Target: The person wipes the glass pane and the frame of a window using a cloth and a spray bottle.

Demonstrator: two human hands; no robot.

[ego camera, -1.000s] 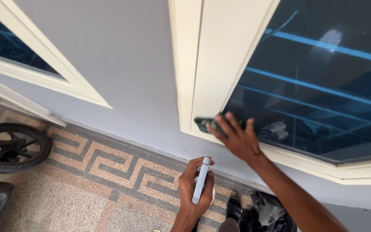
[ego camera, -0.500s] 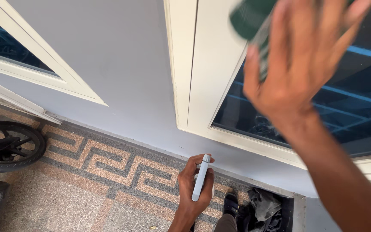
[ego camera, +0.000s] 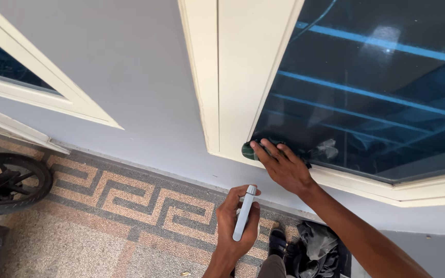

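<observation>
Your right hand (ego camera: 284,167) pressed the soft, limp green cloth (ego camera: 248,150), fingers flat, at the glass pane's (ego camera: 377,87) seven o'clock corner; your left hand (ego camera: 235,226) gripped a light, rigid spray bottle (ego camera: 244,213)

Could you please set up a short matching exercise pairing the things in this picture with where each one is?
Things:
1. dark green cloth
2. pale grey slim bottle
3. black rubber wheel
4. dark crumpled bag

Places:
A. on the patterned floor at far left
B. held upright in the left hand
C. on the floor below the window
D. pressed under the right hand at the glass corner

Pairs: 1-D, 2-B, 3-A, 4-C
</observation>
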